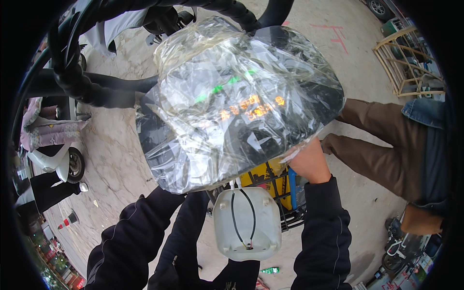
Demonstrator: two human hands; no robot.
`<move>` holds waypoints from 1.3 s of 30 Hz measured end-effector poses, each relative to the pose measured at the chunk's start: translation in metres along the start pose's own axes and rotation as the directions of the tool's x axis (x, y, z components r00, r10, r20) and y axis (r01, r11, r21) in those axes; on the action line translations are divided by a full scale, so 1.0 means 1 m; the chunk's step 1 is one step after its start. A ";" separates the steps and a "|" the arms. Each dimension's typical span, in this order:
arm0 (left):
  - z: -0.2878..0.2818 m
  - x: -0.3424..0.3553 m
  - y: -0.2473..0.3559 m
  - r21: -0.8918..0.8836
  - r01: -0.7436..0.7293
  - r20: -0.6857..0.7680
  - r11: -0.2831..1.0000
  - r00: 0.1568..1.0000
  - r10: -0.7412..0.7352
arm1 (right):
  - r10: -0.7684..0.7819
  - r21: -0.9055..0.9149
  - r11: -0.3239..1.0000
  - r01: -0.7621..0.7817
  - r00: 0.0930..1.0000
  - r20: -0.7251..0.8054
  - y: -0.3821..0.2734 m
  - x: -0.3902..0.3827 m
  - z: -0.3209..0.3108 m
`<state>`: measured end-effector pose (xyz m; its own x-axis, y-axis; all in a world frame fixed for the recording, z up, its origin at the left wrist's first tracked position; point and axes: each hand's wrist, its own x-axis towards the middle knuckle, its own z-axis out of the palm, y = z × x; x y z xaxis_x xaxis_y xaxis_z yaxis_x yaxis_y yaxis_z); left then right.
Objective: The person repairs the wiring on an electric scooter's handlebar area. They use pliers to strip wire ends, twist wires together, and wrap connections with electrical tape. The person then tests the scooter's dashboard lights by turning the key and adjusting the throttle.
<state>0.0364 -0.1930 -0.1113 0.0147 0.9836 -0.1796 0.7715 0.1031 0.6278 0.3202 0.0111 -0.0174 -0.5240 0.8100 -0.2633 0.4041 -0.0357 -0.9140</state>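
Observation:
A dark dashboard display [309,63], wrapped in crumpled clear plastic film, fills the middle of the view with green and orange lights glowing through. My right hand [311,162] reaches under its lower right edge, fingers hidden behind it. Whether the hand grips anything cannot be made out. My left sleeve [166,200] runs up under the lower left edge, and the left hand itself is hidden. Just below the display hangs a whitish plastic housing [224,222], with two thin black wires [253,212] looping down to a small hole in it.
Thick black ribbed cable sleeves [106,94] and dark tubes surround the display's top and left. A black wire basket [290,224] holds yellow and blue things. Another person's brown trousers [382,159] and hand [423,220] are at right. A white scooter [53,159] stands left, near a traffic cone [67,221].

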 end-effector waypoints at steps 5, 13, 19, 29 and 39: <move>0.011 0.008 0.011 -0.001 0.029 -0.095 1.000 0.995 -0.029 | -0.149 -0.135 0.979 0.150 0.989 0.019 0.019 -0.003 0.011; 0.031 0.009 0.009 -0.718 0.306 0.110 0.626 0.937 -0.331 | -0.161 -0.225 0.961 0.161 0.987 0.018 0.016 -0.010 0.034; 0.053 -0.002 0.003 -0.685 0.225 -0.156 0.692 0.884 -0.442 | 0.112 0.321 0.945 -0.057 0.981 -0.156 0.013 -0.014 0.039; -0.015 -0.010 0.074 -0.681 0.039 -0.240 0.732 0.931 -0.273 | 0.185 0.455 0.882 -0.122 0.978 -0.097 -0.001 -0.034 0.038; -0.004 -0.011 0.076 -0.761 0.081 -0.233 0.644 0.892 -0.387 | 0.218 0.113 0.974 -0.198 0.956 -0.198 0.008 -0.051 0.028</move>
<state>0.0927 -0.1958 -0.0583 -0.4339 0.8719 -0.2270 0.0142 0.2586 0.9659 0.3289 -0.0469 -0.0197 -0.2645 0.8821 -0.3897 0.4123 -0.2619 -0.8726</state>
